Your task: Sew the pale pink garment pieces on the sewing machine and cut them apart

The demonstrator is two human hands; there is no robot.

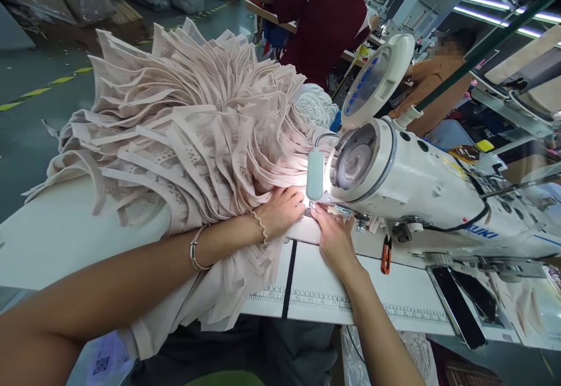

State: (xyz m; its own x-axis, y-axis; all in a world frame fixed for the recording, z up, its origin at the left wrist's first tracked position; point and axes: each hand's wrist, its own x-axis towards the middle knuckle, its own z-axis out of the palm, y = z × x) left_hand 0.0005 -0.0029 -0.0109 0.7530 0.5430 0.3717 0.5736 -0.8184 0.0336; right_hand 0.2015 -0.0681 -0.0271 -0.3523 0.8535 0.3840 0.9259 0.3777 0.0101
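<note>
By the sewing machine [407,176], my left hand [284,212] and right hand [336,241] press cloth [293,174], grip unclear; sewing looks started, not finished.

Silver bangle [193,251] and slim, wavy bracelet [262,226] on the left forearm [153,260]; dark grey clothing [249,345] over the lap.

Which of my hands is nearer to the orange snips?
Your right hand. It's a little to the left of the orange snips; your left hand is farther left, on the pale fabric.
</note>
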